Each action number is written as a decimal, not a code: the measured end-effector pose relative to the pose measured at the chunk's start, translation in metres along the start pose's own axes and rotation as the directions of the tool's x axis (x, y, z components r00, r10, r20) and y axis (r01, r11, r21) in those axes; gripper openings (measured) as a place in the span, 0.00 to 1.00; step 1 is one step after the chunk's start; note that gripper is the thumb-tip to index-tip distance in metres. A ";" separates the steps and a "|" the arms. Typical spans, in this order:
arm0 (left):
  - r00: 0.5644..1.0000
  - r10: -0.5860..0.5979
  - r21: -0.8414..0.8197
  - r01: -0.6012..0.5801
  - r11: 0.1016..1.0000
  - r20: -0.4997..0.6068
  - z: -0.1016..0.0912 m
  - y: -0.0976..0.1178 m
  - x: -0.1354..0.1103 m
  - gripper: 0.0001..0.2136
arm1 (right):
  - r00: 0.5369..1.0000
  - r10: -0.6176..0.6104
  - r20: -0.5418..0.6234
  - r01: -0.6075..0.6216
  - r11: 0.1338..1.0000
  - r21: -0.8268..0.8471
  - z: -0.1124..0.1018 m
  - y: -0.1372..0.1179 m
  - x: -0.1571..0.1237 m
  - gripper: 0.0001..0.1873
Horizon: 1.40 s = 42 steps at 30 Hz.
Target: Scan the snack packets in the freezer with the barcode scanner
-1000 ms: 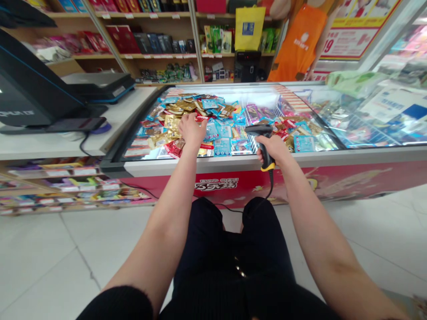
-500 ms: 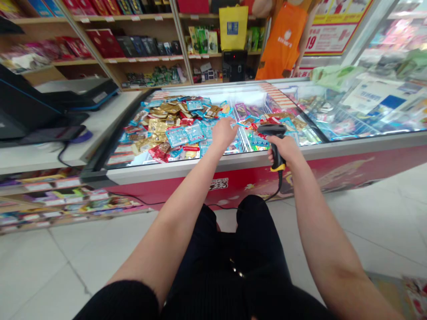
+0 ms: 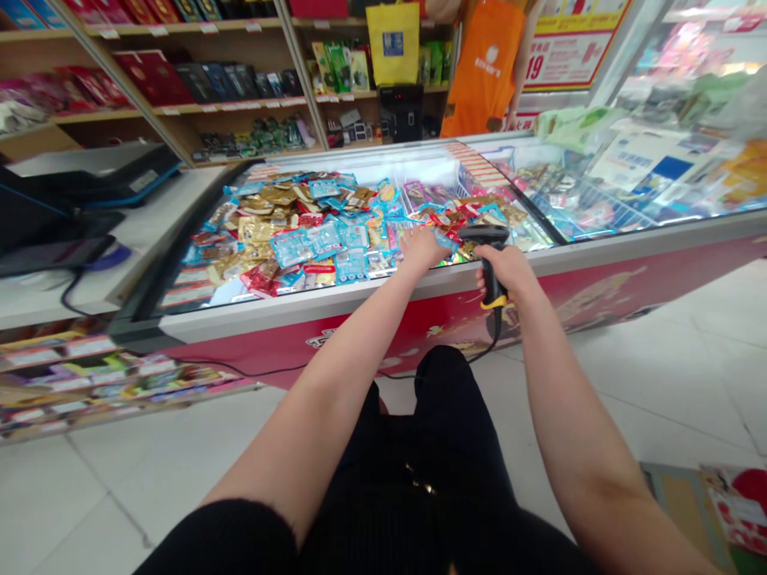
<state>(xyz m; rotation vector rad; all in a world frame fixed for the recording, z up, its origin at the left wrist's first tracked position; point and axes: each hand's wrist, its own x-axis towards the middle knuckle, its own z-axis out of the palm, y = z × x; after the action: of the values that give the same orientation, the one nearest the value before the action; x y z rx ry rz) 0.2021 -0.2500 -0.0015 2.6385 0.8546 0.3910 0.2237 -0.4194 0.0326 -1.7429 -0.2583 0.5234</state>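
I'm looking down over a long chest freezer [image 3: 383, 307] with a red front and a pale rim, standing on light floor tiles [image 3: 659, 375]. Its well is heaped with wrapped packets [image 3: 300, 239], blue, gold and red, on the left side; a white wire divider [image 3: 413, 209] splits them from a smaller heap to the right. To the left there's a white worktop [image 3: 144, 239] carrying a dark screen and cables, with low racks of goods under it. Behind the freezer, wooden shelves [image 3: 240, 104] full of boxed goods, a yellow bag [image 3: 392, 41] hanging, and a person in an orange apron [image 3: 488, 68] standing at the far end. Now the hands: my left arm is stretched forward, the left hand [image 3: 423, 246] palm down over the freezer's near edge, its grip pinched on a small blue packet [image 3: 447, 242] held just above the heap. Right beside it the right hand [image 3: 506, 267] is wrapped tight round the handle of a black barcode scanner [image 3: 484, 236], yellow band at the heel, its head level and turned toward the blue packet, cable trailing down the freezer front.
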 end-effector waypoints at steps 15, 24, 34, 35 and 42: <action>0.973 -0.219 -0.544 0.142 0.827 -0.078 -0.029 -0.078 0.022 0.09 | 0.996 -0.015 0.083 0.014 1.000 0.018 0.039 -0.022 -0.002 0.09; 0.958 -0.252 -0.630 0.111 0.769 -0.139 -0.032 -0.087 0.013 0.10 | 0.987 -0.058 0.151 0.052 0.998 0.042 0.067 -0.049 -0.012 0.10; 0.957 -0.268 -0.686 0.121 0.717 -0.112 -0.032 -0.094 0.013 0.11 | 0.983 -0.046 0.180 0.045 0.999 0.009 0.077 -0.053 -0.018 0.09; 0.956 -0.270 -0.691 0.122 0.713 -0.110 -0.033 -0.094 0.013 0.11 | 0.982 -0.054 0.181 0.054 0.999 0.005 0.077 -0.053 -0.018 0.09; 0.955 -0.285 -0.713 0.147 0.686 -0.077 -0.035 -0.094 0.010 0.11 | 0.979 -0.084 0.187 0.086 0.996 -0.002 0.077 -0.052 -0.018 0.09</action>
<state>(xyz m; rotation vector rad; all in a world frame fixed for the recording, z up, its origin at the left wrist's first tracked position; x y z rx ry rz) 0.1494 -0.1645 -0.0052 1.7840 0.8430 0.7369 0.1770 -0.3481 0.0739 -1.6862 -0.4672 0.6247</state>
